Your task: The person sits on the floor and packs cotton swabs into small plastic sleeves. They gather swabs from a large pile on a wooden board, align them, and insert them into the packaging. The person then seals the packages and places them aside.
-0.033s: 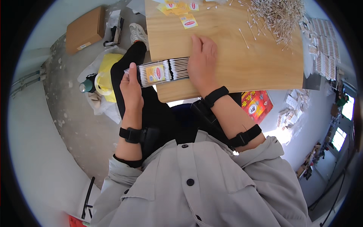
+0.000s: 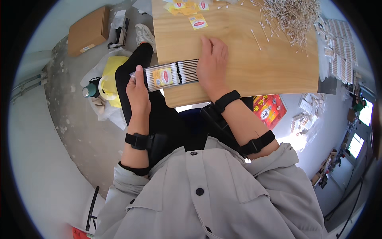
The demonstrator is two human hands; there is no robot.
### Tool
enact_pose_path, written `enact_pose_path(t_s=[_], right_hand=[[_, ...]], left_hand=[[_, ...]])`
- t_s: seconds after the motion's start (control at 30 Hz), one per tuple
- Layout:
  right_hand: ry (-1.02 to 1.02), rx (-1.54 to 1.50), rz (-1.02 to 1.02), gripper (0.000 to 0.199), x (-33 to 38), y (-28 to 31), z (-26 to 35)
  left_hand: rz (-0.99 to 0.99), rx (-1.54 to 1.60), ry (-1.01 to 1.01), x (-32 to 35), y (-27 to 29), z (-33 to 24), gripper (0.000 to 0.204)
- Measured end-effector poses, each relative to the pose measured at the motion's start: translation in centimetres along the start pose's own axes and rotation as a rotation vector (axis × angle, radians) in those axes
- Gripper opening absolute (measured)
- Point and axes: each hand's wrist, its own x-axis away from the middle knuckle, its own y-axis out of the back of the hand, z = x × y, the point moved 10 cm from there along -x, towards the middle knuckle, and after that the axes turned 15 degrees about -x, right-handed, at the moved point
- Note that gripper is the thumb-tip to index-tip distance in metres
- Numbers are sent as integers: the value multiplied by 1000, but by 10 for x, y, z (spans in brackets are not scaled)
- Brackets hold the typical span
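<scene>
My left hand (image 2: 138,93) grips the left end of a clear plastic bag (image 2: 140,74), thumb on top. Inside lies a row of white-tipped cotton swabs (image 2: 151,81) with a yellow label card (image 2: 162,77) over them. A second row of cotton swabs (image 2: 189,71) lies to the right, past a narrow dark gap. My right hand (image 2: 213,71) is closed against the right end of that row and hides it. Its fingers point to the far side, partly curled, and their undersides cannot be seen. The swabs lie across the left edge of the wooden table (image 2: 254,75).
A big heap of loose cotton swabs (image 2: 292,18) covers the table's far right, with stray ones nearby. Several yellow cards (image 2: 197,21) lie at its far edge. Packed swab bundles (image 2: 341,51) are stacked on the right. A cardboard box (image 2: 88,31) and a green bottle (image 2: 90,90) stand on the left.
</scene>
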Motion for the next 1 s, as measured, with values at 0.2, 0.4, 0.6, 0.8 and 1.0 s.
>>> enact_pose_path(t_s=[0.2, 0.4, 0.6, 0.8, 1.0], right_hand=[[39, 25, -25, 35, 0, 0, 2], [49, 44, -19, 35, -1, 0, 5], [54, 9, -12, 35, -1, -9, 11], [50, -1, -24, 34, -2, -15, 21], [66, -38, 4, 34, -2, -20, 19]], left_hand=[[40, 73, -55, -12, -5, 18, 34], [18, 127, -29, -11, -8, 21, 33], [13, 152, -35, -12, -9, 24, 32], [-29, 103, -108, -7, -4, 13, 32], [-51, 41, -94, -8, -3, 14, 33]])
